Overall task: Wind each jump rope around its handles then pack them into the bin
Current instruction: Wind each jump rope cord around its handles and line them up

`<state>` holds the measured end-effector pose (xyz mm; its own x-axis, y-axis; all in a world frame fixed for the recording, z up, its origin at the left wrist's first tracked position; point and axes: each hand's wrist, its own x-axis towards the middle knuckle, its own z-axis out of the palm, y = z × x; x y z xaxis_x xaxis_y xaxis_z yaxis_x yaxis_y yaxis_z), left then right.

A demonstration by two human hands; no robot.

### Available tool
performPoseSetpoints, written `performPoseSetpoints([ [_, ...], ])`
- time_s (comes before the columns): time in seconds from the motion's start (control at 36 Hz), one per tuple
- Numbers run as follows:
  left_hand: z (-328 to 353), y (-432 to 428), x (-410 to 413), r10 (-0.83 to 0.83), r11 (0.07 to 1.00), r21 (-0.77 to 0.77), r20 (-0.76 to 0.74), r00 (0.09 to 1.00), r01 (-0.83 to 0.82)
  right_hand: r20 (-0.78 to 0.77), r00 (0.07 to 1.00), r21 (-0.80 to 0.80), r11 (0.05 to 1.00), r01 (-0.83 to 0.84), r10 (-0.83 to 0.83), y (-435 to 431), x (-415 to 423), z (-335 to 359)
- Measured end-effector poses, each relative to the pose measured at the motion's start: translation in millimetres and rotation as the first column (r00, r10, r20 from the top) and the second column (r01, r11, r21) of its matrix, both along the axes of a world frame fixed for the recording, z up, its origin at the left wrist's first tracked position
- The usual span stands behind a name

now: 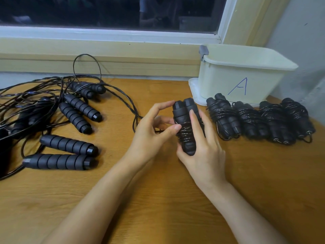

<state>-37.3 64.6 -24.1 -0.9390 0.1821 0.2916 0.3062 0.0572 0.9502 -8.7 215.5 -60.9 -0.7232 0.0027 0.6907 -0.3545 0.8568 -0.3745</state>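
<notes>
Surface (158, 199), wooden, bearing all items. Unwound jump ropes (70, 111), tangled heap, 9 o'clock. Bin (237, 81), cream, marked A, 2 o'clock. Wound bundles (260, 118), four in a row, 3 o'clock, just beside bin, not yet packed. Half-wound jump rope (184, 120), centre, handles paired: right hand (205, 152) grip curled round handles; left hand (151, 136) grip pinching coils under thumb. Advice: lay turns tight, pin last coil, draw slack clear of heap.

Table (158, 208): wood grain, smooth, low sheen. Handles (66, 144): black, matt, foam-like, spirally ribbed. Their end caps (89, 151) are hard plastic, slightly glossy. Cord (126, 101): thin, black, glossy, looks plastic-coated. Small rings (276, 140) at the wound handles' ends: bright metal. Bin (228, 81): cream plastic, smooth, satin.
</notes>
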Motion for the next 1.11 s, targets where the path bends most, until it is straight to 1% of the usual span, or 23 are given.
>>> performPoseSetpoints([
  [0.11, 2, -1, -1, -0.031, 1.000, 0.002, 0.010, 0.999, 0.031, -0.027, 0.997, -0.150, 0.985, -0.079, 0.076, 3, -2, -4],
  [0.28, 4, -2, 0, -0.060, 0.998, 0.011, 0.053, 0.997, 0.059, -0.038, 0.981, -0.334, 0.923, -0.193, 0.191, -1, -3, -4],
  [0.36, 6, -2, 2, -0.097, 0.995, 0.017, 0.070, 0.993, 0.096, -0.044, 0.974, -0.396, 0.891, -0.222, 0.222, -2, -2, -5],
  [0.42, 6, -2, 3, -0.117, 0.993, 0.036, 0.086, 0.989, 0.114, -0.054, 0.964, -0.455, 0.853, -0.255, 0.260, -2, -2, -5],
  [0.53, 6, 1, 4, -0.112, 0.993, 0.053, 0.108, 0.988, 0.106, -0.065, 0.945, -0.509, 0.804, -0.307, 0.319, -2, -2, -4],
  [0.61, 6, 5, 6, -0.124, 0.989, 0.098, 0.126, 0.984, 0.112, -0.066, 0.940, -0.554, 0.771, -0.313, 0.334, -3, -1, -3],
  [0.69, 7, 7, 7, -0.157, 0.981, 0.142, 0.151, 0.976, 0.136, -0.067, 0.938, -0.572, 0.758, -0.315, 0.340, -3, 0, -2],
  [0.78, 10, 5, 7, -0.180, 0.975, 0.159, 0.164, 0.970, 0.154, -0.058, 0.933, -0.558, 0.764, -0.325, 0.354, -2, 1, 0],
  [0.94, 12, 0, 5, -0.135, 0.977, 0.188, 0.170, 0.976, 0.102, -0.036, 0.912, -0.528, 0.767, -0.364, 0.408, -2, 1, 0],
  [1.11, 8, -3, 1, -0.078, 0.980, 0.199, 0.230, 0.970, 0.031, 0.016, 0.910, -0.414, 0.831, -0.372, 0.415, -3, -1, -3],
])
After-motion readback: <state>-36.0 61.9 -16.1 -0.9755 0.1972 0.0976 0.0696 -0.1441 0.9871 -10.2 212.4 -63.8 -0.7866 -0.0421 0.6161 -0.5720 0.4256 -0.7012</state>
